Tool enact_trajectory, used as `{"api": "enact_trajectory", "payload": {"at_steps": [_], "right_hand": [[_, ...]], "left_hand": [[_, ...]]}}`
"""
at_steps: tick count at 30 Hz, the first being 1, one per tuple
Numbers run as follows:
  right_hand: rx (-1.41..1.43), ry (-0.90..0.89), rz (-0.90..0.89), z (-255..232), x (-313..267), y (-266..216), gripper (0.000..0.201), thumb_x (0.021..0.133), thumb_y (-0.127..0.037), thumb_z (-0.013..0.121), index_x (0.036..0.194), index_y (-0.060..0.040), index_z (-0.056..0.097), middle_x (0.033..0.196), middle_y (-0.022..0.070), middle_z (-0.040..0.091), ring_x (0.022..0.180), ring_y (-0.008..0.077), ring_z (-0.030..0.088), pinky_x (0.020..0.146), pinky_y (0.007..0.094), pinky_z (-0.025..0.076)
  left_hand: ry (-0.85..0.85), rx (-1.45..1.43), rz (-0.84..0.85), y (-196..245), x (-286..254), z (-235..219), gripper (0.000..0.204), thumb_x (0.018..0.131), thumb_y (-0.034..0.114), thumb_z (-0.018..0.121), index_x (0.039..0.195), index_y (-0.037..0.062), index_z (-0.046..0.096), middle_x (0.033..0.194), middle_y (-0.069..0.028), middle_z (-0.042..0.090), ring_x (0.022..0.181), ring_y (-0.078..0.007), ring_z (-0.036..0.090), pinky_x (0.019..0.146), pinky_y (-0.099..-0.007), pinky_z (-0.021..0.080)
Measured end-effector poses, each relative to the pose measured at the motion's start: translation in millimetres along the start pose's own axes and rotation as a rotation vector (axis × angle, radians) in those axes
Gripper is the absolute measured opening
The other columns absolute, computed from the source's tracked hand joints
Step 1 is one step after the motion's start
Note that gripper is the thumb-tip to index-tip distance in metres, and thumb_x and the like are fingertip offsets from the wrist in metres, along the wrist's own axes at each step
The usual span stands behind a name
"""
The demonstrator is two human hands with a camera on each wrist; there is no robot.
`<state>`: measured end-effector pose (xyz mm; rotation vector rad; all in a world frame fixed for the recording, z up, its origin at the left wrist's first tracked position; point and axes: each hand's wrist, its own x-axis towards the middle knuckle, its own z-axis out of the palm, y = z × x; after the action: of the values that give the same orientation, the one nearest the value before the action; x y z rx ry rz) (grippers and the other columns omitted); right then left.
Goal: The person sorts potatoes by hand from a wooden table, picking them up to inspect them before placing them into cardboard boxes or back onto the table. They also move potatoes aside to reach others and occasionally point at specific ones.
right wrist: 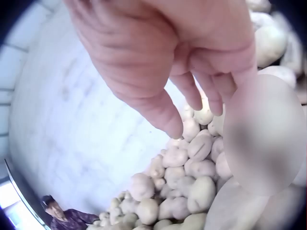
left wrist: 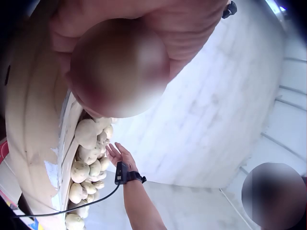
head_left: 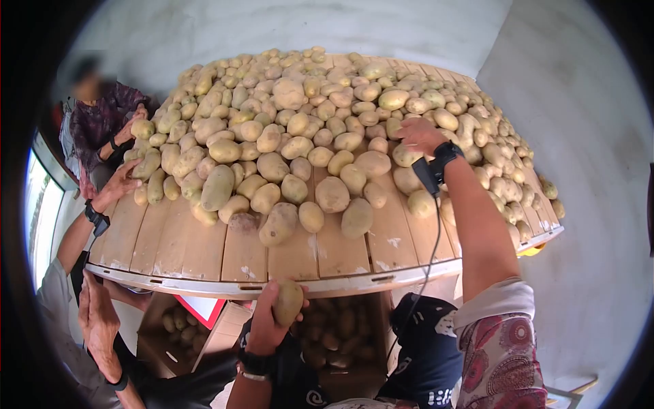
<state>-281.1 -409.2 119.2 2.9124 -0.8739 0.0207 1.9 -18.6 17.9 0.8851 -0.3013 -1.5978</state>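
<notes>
In the head view, my left hand [head_left: 267, 327] grips a potato [head_left: 287, 303] just below the table's front edge. The left wrist view shows that hand [left wrist: 139, 14] curled around a blurred round object [left wrist: 120, 67]. My right hand [head_left: 422, 135] reaches over the potato pile [head_left: 289, 95] at the right side of the table. Seen from the right wrist, the hand [right wrist: 168, 62] has its fingers spread and slightly bent, nothing gripped between them, above many potatoes [right wrist: 201, 191].
Boxes of potatoes [head_left: 340, 334] stand under the table [head_left: 293, 262]. At the left, another person's hand [head_left: 122, 180] touches the pile, and their other hand [head_left: 99, 320] hangs lower. A further person [head_left: 102, 123] sits at the back left. A cable [head_left: 426, 273] runs from my right wrist.
</notes>
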Motion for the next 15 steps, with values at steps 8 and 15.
{"api": "enact_trajectory", "payload": {"at_steps": [8,15], "right_hand": [[0.647,-0.078,0.573,58.5,114.6,29.8,0.081,0.072,-0.029,0.07,0.137,-0.0044,0.029,0.112,0.0196,0.056,0.094,0.0234,0.057,0.072,0.0314,0.047],[0.583,-0.269,0.781,43.6,136.3,18.2,0.084,0.066,-0.042,0.069,0.136,-0.0112,0.034,0.115,0.0118,0.055,0.073,0.0148,0.054,0.054,0.03,0.046]], "left_hand": [[-0.079,0.064,-0.1,22.2,4.9,6.2,0.046,0.077,0.012,0.058,0.118,0.0008,0.04,0.103,-0.0201,0.056,0.083,-0.0259,0.061,0.059,-0.0299,0.053],[-0.003,0.122,-0.201,23.0,11.0,18.4,0.049,0.071,0.018,0.061,0.114,0.0013,0.042,0.098,-0.0206,0.057,0.077,-0.0255,0.061,0.056,-0.0288,0.052]]}}
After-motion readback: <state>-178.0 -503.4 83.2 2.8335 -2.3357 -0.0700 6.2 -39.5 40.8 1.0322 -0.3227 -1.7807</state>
